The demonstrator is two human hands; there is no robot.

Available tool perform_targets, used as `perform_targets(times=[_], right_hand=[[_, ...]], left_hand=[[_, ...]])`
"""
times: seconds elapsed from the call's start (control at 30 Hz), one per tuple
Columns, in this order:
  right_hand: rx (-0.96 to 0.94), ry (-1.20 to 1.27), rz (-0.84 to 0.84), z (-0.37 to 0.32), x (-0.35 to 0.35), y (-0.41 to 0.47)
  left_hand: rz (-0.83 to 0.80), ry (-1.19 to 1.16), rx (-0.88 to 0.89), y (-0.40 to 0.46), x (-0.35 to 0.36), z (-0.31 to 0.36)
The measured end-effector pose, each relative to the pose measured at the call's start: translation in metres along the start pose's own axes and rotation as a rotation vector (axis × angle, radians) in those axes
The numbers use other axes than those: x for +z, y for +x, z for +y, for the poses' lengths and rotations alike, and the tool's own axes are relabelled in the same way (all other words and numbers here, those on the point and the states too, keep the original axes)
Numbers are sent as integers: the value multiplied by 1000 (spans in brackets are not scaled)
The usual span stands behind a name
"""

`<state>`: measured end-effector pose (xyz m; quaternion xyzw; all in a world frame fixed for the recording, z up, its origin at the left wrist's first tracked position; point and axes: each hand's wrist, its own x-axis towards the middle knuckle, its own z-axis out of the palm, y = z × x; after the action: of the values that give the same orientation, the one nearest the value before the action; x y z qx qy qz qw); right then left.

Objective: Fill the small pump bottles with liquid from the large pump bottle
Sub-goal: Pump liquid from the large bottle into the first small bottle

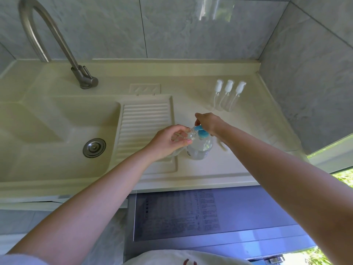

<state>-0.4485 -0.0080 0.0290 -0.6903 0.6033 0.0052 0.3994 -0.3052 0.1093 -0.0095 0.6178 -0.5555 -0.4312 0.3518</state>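
Note:
A large clear pump bottle with a blue pump head stands on the cream counter beside the washboard. My right hand rests on top of the blue pump head, fingers curled over it. My left hand holds a small clear bottle with its open mouth at the pump's spout. Three small clear pump bottles with white tops stand in a row at the back right of the counter. A loose white pump top with its tube lies just right of the large bottle.
A sink basin with a metal drain lies to the left, a ribbed washboard beside it. A curved metal tap rises at the back left. Grey tiled walls close the back and right. A dark appliance top sits below the counter edge.

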Motion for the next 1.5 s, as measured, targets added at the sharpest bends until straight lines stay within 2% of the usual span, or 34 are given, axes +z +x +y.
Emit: perform_targets(times=[0.2,0.5,0.77,1.17,1.5], right_hand=[[-25,-72,-27,-2,-2,-2],[-6,-33,107,2,8,0],[21,18,21,3,2,2],[-13,-53,94,5,8,6],[24,-91,23,0,2,3]], left_hand=[[8,-11,3,1,0,1],[21,-2,12,0,1,-3],[26,18,12,1,-1,-1],[29,43,20,3,-2,-2],[27,3,18,3,-2,0]])
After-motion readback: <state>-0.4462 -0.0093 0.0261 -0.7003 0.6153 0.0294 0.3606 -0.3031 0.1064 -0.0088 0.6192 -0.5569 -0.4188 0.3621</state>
